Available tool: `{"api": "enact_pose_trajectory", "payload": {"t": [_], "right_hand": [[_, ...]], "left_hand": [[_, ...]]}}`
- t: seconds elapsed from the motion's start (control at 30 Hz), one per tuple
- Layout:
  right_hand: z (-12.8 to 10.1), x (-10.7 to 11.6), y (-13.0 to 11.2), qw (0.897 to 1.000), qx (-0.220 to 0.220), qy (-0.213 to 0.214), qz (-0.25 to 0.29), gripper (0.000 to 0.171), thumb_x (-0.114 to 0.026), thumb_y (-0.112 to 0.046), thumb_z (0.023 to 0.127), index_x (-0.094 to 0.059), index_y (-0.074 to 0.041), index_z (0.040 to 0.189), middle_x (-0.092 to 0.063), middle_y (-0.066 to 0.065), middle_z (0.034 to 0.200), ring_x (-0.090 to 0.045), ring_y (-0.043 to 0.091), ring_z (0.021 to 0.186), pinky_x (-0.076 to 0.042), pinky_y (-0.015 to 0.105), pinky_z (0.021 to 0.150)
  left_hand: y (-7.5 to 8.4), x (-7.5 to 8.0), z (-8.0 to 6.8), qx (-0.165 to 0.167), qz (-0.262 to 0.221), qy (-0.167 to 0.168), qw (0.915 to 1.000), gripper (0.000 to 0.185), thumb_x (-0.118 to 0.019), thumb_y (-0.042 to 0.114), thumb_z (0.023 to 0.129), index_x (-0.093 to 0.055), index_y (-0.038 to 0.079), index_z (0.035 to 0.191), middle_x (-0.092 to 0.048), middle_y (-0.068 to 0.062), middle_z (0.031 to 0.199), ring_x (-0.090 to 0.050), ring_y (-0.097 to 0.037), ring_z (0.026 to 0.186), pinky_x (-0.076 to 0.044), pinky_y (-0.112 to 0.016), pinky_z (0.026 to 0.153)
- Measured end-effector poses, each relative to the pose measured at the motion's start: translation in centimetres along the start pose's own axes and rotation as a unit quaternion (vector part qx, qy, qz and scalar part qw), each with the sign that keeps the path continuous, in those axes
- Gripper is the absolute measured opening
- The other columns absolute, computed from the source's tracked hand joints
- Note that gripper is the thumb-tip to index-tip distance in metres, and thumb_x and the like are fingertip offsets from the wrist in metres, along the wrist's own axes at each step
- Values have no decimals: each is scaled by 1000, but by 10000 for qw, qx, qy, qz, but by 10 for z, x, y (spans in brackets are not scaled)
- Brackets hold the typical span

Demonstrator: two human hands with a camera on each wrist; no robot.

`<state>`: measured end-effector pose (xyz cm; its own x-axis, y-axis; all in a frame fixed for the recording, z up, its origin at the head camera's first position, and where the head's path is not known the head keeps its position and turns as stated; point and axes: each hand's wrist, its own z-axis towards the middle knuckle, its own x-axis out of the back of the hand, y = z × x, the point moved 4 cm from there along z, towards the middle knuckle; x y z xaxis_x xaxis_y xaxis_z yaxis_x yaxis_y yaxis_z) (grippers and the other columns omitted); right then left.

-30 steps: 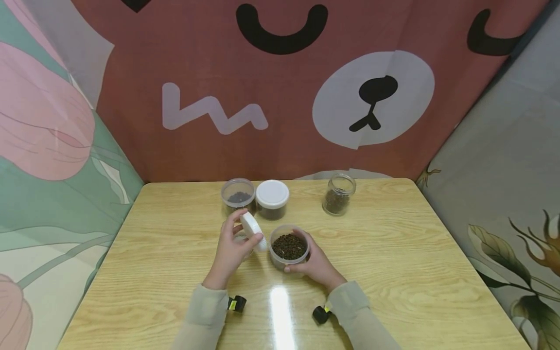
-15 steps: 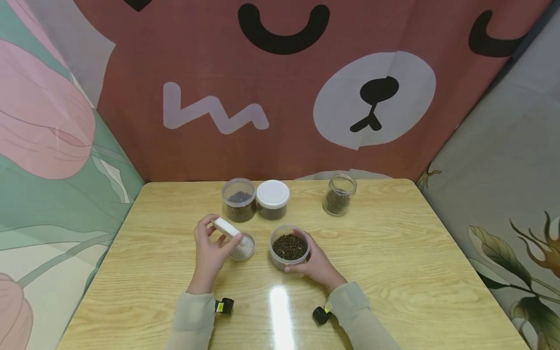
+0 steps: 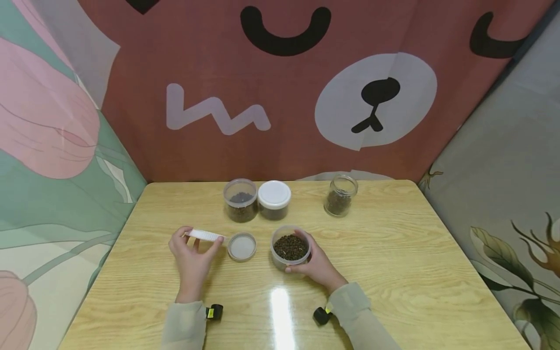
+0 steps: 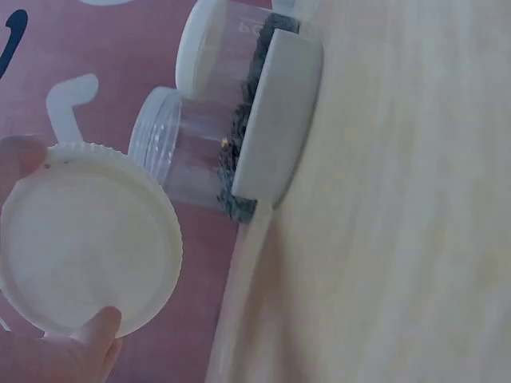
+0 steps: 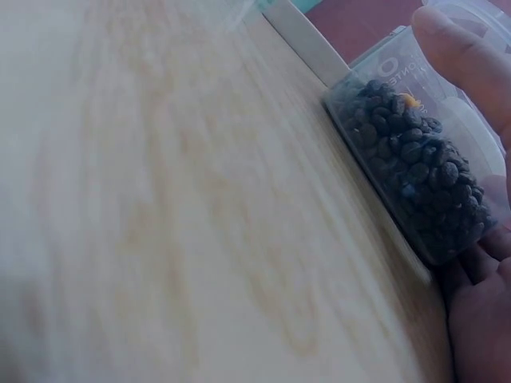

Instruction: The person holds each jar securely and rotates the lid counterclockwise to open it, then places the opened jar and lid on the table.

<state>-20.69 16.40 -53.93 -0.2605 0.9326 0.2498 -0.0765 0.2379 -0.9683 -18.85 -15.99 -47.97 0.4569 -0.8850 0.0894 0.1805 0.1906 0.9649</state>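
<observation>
My left hand (image 3: 192,257) pinches a white screw lid (image 3: 205,235) by its edge, thumb on one side and fingers on the other, above the table. The left wrist view shows the round face of this lid (image 4: 92,239) with a ribbed rim. A second, greyish lid (image 3: 242,246) lies on the table just right of that hand. My right hand (image 3: 317,260) grips the side of a clear, lidless plastic jar (image 3: 290,247) standing on the table. Dark brown beans or pellets (image 5: 415,152) fill its lower part.
Behind the hands stand a lidless clear jar (image 3: 241,200) holding dark bits and, against it, a jar with a white lid (image 3: 274,199). Farther right is a glass jar (image 3: 340,195) without a lid. The table (image 3: 415,272) ends at a printed cloth backdrop (image 3: 218,155).
My left hand has carried the white lid leftward, away from the jar, and tilted it nearly flat. The greyish lid on the table has come into full view. My right hand stays on its jar.
</observation>
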Motion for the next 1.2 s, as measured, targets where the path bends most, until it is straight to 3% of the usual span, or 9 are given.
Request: {"api": "enact_pose_trajectory", "payload": {"t": [0.43, 0.7, 0.83, 1.0, 1.2], "right_hand": [[0, -1, 2, 10000, 63, -6, 17, 108, -96, -17, 67, -35, -23, 156, -42, 3, 157, -34, 25, 147, -20, 51, 122], [0, -1, 2, 10000, 31, 7, -6, 108, -96, -17, 67, -36, -21, 156, -42, 4, 156, -34, 26, 147, -20, 50, 122], [0, -1, 2, 10000, 47, -7, -8, 108, -96, -17, 67, -35, -21, 156, -42, 4, 156, -34, 25, 146, -20, 50, 122], [0, -1, 2, 10000, 78, 13, 25, 108, -96, -17, 67, -36, -21, 156, -42, 4, 156, -34, 26, 146, -20, 51, 122], [-1, -1, 1, 10000, 60, 43, 53, 108, -96, -15, 66, -36, -21, 156, -43, 5, 156, -35, 27, 146, -19, 52, 122]], "left_hand": [[-14, 10, -6, 261, 639, 79, 9976, 78, -86, -1, 76, -27, -2, 127, -20, -26, 139, -27, -52, 141, -35, -60, 113], [-21, 11, -7, 567, 1040, 75, 9929, 75, -87, 3, 76, -25, -1, 118, -24, -23, 125, -35, -40, 125, -40, -55, 106], [-19, 11, -8, 551, 1362, -63, 9891, 77, -87, 5, 77, -28, -3, 125, -27, -29, 130, -35, -43, 123, -39, -58, 102], [-20, 10, -8, 711, 1666, -366, 9828, 81, -86, 7, 78, -29, -3, 134, -25, -35, 139, -35, -51, 128, -35, -67, 107], [-24, 11, -5, 946, 1972, -683, 9734, 88, -87, 10, 77, -28, -4, 141, -24, -39, 142, -35, -56, 131, -32, -67, 111]]}}
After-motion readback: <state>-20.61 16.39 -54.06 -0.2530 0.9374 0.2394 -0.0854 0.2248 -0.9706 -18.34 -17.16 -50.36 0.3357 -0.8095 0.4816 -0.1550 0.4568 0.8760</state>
